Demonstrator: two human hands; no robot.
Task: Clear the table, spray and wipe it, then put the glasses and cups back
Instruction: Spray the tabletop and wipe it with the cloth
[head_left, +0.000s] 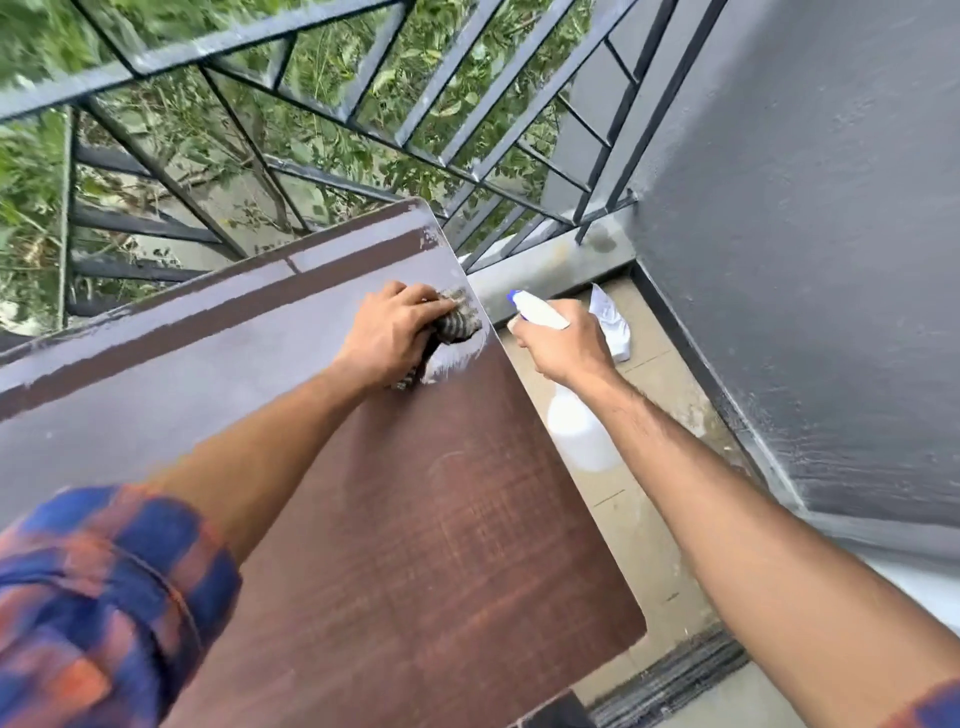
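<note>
The brown table top (441, 545) fills the middle of the head view; its far half looks pale and dusty, its near half dark brown. My left hand (387, 332) grips a striped grey cloth (460, 322) and presses it on the table near the far right edge. My right hand (563, 345) holds a white spray bottle (579, 431) by its neck, out past the table's right edge above the floor. The blue and white nozzle (524, 302) points away toward the ledge. No glasses or cups are in view.
A dark metal railing (322, 171) runs behind the table with green foliage beyond. A grey wall (810, 260) stands at the right. On the tiled floor (639, 519) lie a crumpled white bag (613, 322) near the corner ledge and a dark mat (675, 686).
</note>
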